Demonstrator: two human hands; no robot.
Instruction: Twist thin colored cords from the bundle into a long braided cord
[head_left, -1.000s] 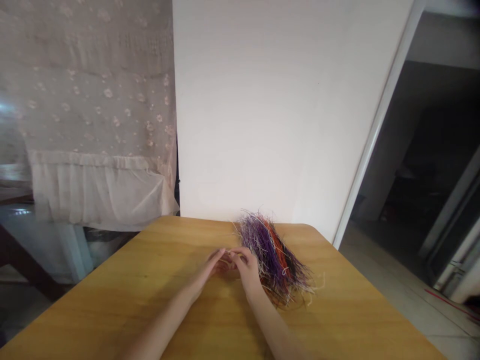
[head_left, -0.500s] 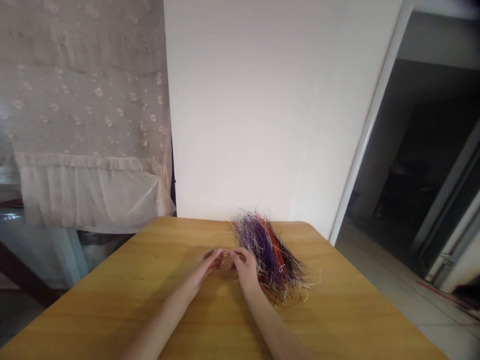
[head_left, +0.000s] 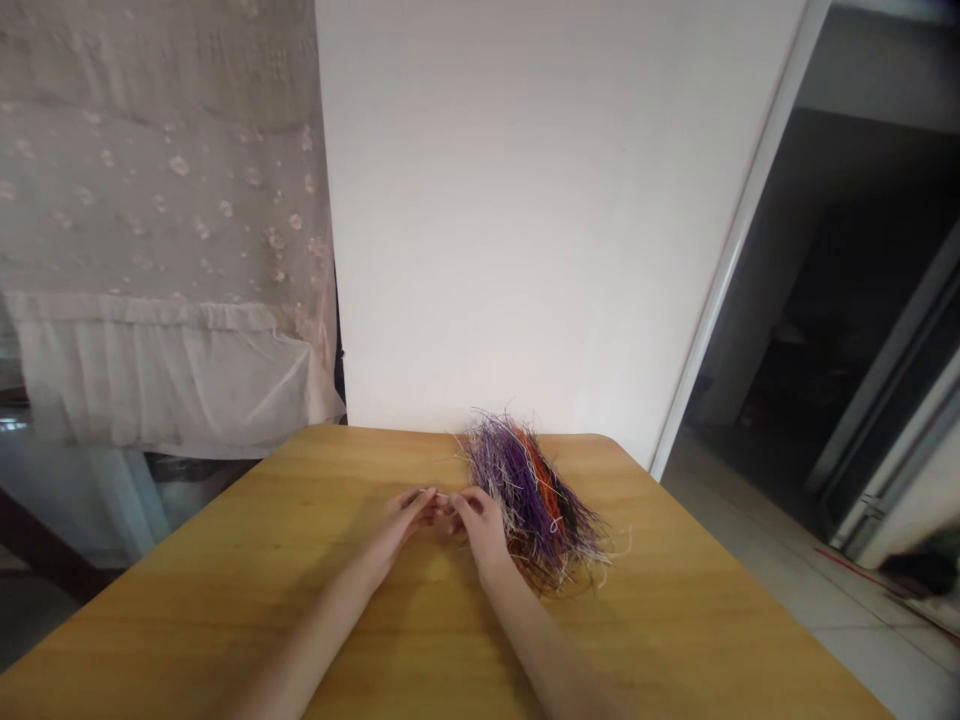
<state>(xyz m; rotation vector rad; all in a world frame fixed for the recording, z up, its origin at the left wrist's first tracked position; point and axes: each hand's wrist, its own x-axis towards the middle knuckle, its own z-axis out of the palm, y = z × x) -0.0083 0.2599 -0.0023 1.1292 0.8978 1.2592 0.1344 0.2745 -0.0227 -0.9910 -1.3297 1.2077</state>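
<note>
A heap of thin strands (head_left: 536, 490), purple, orange, black and pale, lies on the wooden table (head_left: 300, 610) near its far edge. My left hand (head_left: 399, 520) and my right hand (head_left: 478, 522) rest on the table just left of the heap, fingertips meeting. Both hands pinch a thin pale strand (head_left: 444, 497) between them. The right hand's outer side touches the heap.
A white wall stands right behind the table. A lace curtain (head_left: 157, 250) hangs at the back left. An open doorway (head_left: 847, 300) to a dark room lies to the right, with tiled floor below.
The hands have stayed together at the heap's left side, pinching the strand. The view has shifted slightly, so everything sits a little more to the left and higher.
</note>
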